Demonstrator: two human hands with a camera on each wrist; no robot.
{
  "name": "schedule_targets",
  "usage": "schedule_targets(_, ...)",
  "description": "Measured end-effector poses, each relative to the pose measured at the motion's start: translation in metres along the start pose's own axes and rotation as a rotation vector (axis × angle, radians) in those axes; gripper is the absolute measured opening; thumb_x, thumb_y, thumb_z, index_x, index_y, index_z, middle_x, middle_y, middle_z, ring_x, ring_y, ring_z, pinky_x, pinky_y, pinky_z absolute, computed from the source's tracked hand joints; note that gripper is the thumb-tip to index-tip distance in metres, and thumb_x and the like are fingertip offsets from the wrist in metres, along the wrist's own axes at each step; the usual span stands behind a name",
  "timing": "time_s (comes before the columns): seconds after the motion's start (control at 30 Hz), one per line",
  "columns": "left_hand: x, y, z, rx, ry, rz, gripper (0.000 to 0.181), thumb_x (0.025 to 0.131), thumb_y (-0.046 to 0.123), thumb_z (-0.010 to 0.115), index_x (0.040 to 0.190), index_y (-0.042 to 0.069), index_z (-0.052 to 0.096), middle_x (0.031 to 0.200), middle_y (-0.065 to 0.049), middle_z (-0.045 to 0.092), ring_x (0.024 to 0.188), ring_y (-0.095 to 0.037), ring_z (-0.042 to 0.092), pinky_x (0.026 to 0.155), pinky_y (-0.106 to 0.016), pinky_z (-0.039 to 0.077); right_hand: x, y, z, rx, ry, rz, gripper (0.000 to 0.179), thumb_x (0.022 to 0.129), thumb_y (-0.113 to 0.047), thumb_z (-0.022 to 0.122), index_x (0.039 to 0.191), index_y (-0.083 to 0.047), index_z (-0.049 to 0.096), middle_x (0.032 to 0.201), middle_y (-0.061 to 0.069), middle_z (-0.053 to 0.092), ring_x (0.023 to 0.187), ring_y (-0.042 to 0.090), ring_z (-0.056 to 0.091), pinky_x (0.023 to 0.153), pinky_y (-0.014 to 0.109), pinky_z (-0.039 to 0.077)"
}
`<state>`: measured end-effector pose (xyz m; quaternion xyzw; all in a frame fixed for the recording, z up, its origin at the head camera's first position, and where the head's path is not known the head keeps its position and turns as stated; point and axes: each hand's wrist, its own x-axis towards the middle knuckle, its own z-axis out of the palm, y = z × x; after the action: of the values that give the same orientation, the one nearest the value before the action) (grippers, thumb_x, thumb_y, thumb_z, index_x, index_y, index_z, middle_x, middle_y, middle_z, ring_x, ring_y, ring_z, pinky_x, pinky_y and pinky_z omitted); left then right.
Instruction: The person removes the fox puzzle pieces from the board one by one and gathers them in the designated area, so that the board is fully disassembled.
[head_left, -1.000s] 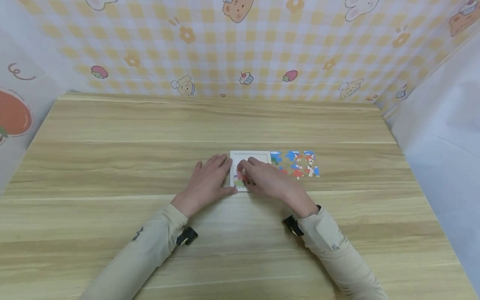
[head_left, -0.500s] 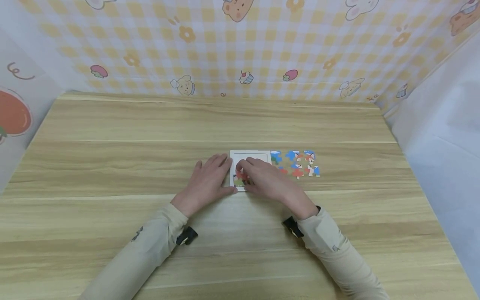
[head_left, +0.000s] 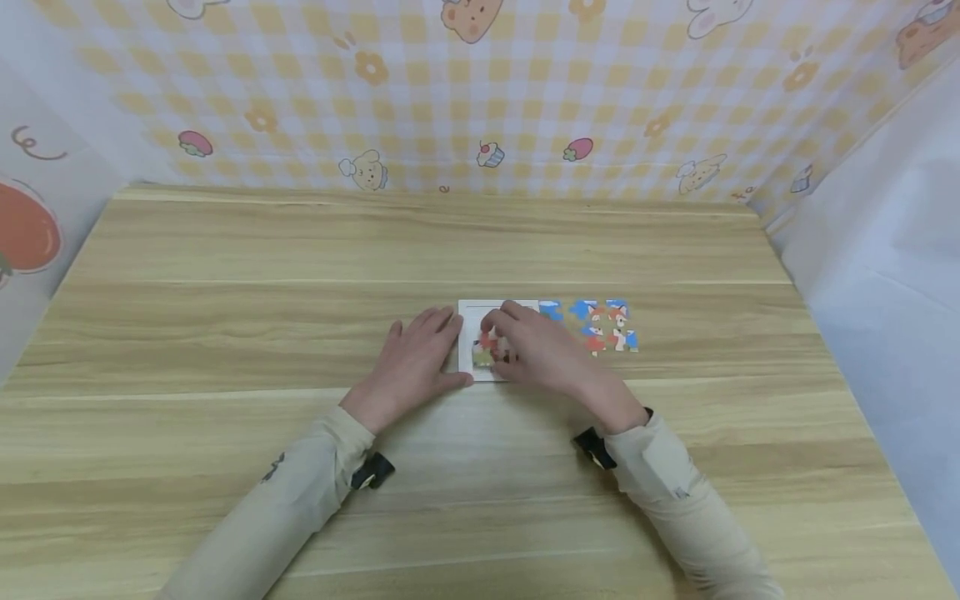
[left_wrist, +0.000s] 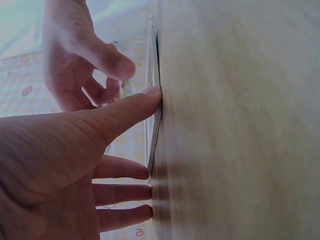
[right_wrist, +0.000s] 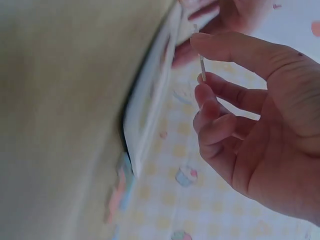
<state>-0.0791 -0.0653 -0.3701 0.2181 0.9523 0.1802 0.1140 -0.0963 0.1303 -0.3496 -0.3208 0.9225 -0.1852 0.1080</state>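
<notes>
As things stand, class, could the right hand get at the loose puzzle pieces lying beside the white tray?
Probably yes: the right hand is beside the loose pieces, with bare table around them, though it already pinches one piece.

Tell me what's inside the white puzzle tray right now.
One coloured piece shows over the tray, pinched by the right hand. The far part looks bare white. That hand covers the right side, so anything there stays hidden.

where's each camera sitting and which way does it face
Head: above, looking forward and down at the puzzle tray; both hands, sleeves show.
Left wrist: at the tabletop, facing along the left hand pressing the tray edge.
Right wrist: low, facing the right hand pinching a puzzle piece.
All three show the tray.
</notes>
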Motion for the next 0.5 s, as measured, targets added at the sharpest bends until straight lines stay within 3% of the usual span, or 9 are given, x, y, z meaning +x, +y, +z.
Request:
schedule_targets(0.13, 0.0, 0.0, -0.001, -0.007, -0.012, -0.012, 0.082, 0.079, 0.043, 0.071, 0.141, 0.001, 0.037, 0.146, -0.017, 0.032, 0.134, -0.033, 0.026, 0.099, -0.065, 0.021, -0.009, 0.008, -0.013, 0.032, 0.016, 0.051, 0.039, 0.078, -0.014, 0.073, 0.113, -0.009, 0.056, 0.103, 0.004, 0.052, 0.084, 0.019, 0.055, 0.064, 0.028, 0.046)
schedule_targets(0.23, 0.0, 0.0, -0.001, -0.01, -0.009, -0.009, 0.082, 0.079, 0.043, 0.071, 0.14, 0.0, 0.037, 0.146, -0.018, 0.032, 0.133, -0.034, 0.026, 0.099, -0.065, 0.021, -0.017, 0.014, -0.023, 0.037, 0.039, 0.068, 0.039, 0.078, -0.013, 0.072, 0.114, -0.009, 0.057, 0.102, 0.005, 0.054, 0.078, 0.021, 0.056, 0.062, 0.03, 0.047)
schedule_targets(0.5, -0.001, 0.0, 0.0, -0.009, -0.001, -0.002, 0.083, 0.078, 0.044, 0.071, 0.14, 0.001, 0.037, 0.146, -0.018, 0.031, 0.133, -0.034, 0.026, 0.099, -0.065, 0.021, -0.034, 0.035, -0.033, 0.023, 0.077, 0.053, 0.037, 0.076, -0.009, 0.074, 0.11, -0.006, 0.06, 0.094, 0.008, 0.058, 0.071, 0.021, 0.053, 0.061, 0.03, 0.044)
